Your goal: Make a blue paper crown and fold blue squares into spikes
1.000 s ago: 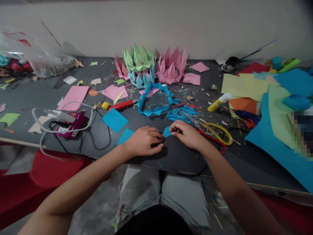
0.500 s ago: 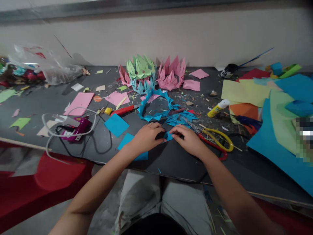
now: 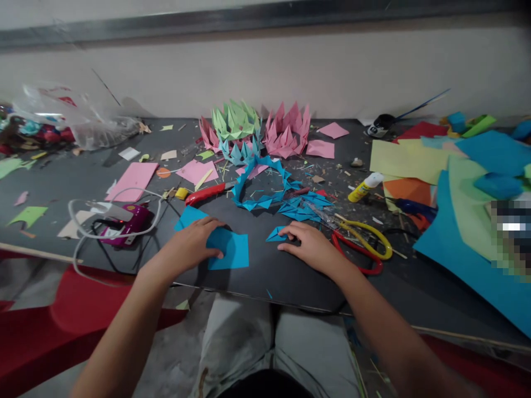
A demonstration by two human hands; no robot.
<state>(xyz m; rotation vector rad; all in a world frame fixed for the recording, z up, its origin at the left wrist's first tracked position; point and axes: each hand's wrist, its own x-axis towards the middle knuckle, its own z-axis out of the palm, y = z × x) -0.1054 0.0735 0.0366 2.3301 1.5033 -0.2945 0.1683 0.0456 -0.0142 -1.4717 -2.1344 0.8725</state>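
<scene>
My left hand (image 3: 197, 240) rests over a square sheet of blue paper (image 3: 234, 251), its thumb and fingers apart on the sheet. Another blue sheet (image 3: 188, 216) shows partly behind that hand. A small folded blue paper piece (image 3: 274, 235) with a pointed end sits at the fingertips of my right hand (image 3: 306, 243), which is closed on its right end, low over the table. Just beyond are a ring of folded blue paper (image 3: 241, 193) and a pile of similar blue folded pieces (image 3: 302, 205).
Green (image 3: 236, 124) and pink paper crowns (image 3: 286, 132) stand at the back. Scissors with red and yellow handles (image 3: 381, 251) lie right of my right hand, near a glue stick (image 3: 365, 188). A red-handled cutter (image 3: 207, 194) and a purple device with cables (image 3: 130, 221) are at left.
My left hand has left the folded blue piece and moved left onto the blue sheet. My right hand stays with the folded piece, which now shows more fully.
</scene>
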